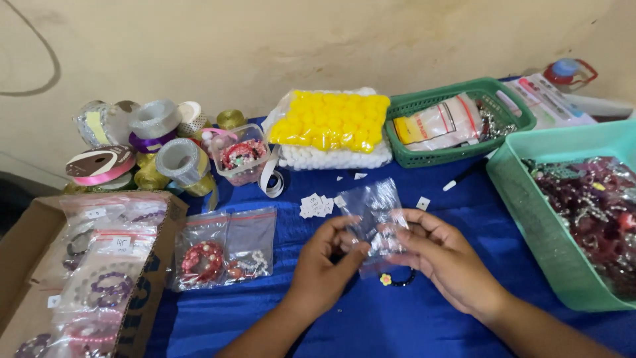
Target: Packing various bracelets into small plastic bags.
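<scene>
Blue cloth covers my tabletop (464, 219), pushed against a stained beige wall (278, 46). Ribbon spools (156, 142) sit far left, a teal basket (536, 219) right. My left hand (324, 265) and right hand (444, 255) both pinch a clear bag (374, 215) between them, fingers closed on its edges. A dark bracelet (396, 278) lies just beneath.

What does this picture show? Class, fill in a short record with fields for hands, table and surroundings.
Left hand: left hand grips the clear plastic bag at its left edge.
Right hand: right hand pinches the same bag from the right.
Under the hands: a dark bracelet with a yellow flower on the blue cloth.
Left side: cardboard box, bagged bracelets, ribbon rolls.
Right side: teal basket, green basket.
</scene>
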